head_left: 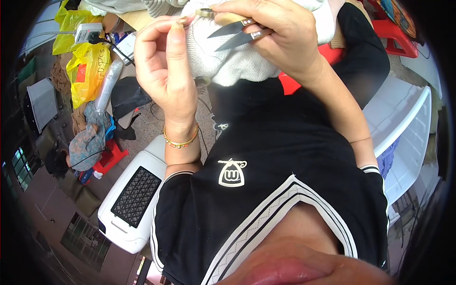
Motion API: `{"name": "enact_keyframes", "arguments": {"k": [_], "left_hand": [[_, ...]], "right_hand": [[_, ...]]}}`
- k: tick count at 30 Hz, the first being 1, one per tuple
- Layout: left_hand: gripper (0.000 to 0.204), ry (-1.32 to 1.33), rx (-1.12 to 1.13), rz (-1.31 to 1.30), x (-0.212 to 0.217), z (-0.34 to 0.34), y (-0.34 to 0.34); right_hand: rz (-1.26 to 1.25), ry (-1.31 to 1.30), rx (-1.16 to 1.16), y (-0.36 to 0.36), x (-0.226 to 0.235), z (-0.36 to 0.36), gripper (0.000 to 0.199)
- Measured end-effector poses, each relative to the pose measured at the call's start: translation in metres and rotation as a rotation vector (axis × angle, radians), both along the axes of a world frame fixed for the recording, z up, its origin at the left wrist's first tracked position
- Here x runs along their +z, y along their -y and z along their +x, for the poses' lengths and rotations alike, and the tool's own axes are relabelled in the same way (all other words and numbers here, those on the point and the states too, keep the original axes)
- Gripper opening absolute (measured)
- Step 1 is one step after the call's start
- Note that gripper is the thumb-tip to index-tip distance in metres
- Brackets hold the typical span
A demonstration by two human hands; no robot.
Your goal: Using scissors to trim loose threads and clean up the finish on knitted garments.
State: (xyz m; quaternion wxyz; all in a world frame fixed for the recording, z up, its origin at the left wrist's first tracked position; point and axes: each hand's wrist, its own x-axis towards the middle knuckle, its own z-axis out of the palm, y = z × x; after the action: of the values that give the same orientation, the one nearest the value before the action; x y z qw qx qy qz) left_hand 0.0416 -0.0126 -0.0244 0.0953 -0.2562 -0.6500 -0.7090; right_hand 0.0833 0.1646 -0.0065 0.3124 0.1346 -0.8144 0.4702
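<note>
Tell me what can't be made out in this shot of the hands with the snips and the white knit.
Head view only:
- Whatever the left hand pinches: too thin to see, likely a thread.
- Handle end of the thread snips: covered by the right hand.
- Most of the white knit fabric: hidden behind both hands, cut off by the top edge.
- Yellow plastic bags: contents not visible.

Open thread snips point(240, 34) against white knit point(237, 64)
</note>
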Motion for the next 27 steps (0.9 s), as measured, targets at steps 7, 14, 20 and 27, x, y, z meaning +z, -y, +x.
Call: {"name": "enact_keyframes", "arguments": {"k": [7, 14, 20, 27], "left_hand": [[0.021, -0.026, 0.07, -0.186, 0.011, -0.004, -0.005], [0.024, -0.081, 0.109, -0.246, 0.011, -0.007, -0.008], [0.024, -0.057, 0.17, -0.169, 0.01, -0.001, -0.01], [0.021, -0.075, 0.155, -0.314, 0.016, -0.005, -0.008]], "right_hand": [[-0.056, -0.524, 0.11, -0.004, -0.044, -0.037, 0.022], [-0.08, -0.513, 0.154, -0.003, -0.023, -0.033, 0.02], [-0.215, 0.226, 0.143, -0.01, -0.011, -0.014, 0.018], [-0.424, 0.335, 0.279, -0.011, -0.002, -0.014, 0.016]]}}
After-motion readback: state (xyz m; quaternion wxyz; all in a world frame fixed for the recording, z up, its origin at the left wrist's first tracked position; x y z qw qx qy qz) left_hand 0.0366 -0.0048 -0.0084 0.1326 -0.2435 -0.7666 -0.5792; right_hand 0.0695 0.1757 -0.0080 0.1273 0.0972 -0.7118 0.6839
